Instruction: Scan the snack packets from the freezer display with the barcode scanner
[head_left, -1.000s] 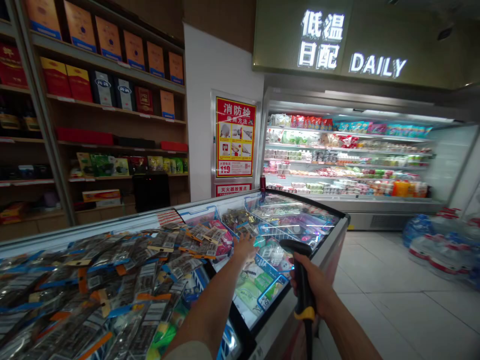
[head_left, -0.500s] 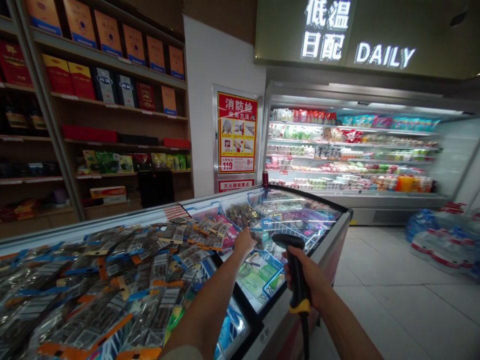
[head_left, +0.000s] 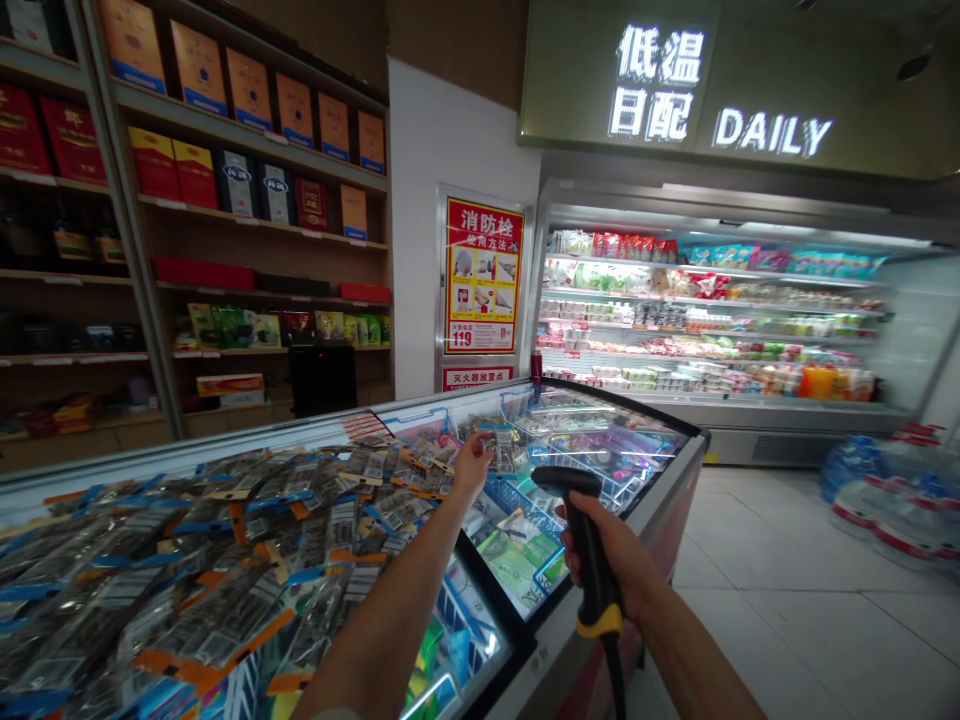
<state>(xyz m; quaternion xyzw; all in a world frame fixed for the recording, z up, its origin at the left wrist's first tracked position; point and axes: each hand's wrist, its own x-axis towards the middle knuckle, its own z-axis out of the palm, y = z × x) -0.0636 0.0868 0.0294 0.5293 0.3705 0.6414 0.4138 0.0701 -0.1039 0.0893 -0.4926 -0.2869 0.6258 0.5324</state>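
My left hand (head_left: 471, 465) reaches over the chest freezer and pinches a small clear packet (head_left: 506, 450) with a blue edge. Its contents look dark but are too small to make out. In my right hand (head_left: 611, 550) is a black barcode scanner (head_left: 589, 535) with a yellow band at its base and a cable hanging down. The scanner head points left, toward the held packet but apart from it. Many similar packets with blue or orange edges (head_left: 247, 560) lie heaped on the glass lid, to the left of my left forearm.
The chest freezer (head_left: 679, 490) holds blue wire baskets (head_left: 547, 570) with bagged goods under its glass. Behind stand shelves with boxes (head_left: 247, 90) and a lit refrigerated display (head_left: 712, 405). Bundled water bottles (head_left: 892, 500) rest on the tiled floor at the right.
My left hand has drawn slightly left and up, and the packet now shows turned up in its fingers. The scanner has shifted slightly left. The camera view has tilted a little.
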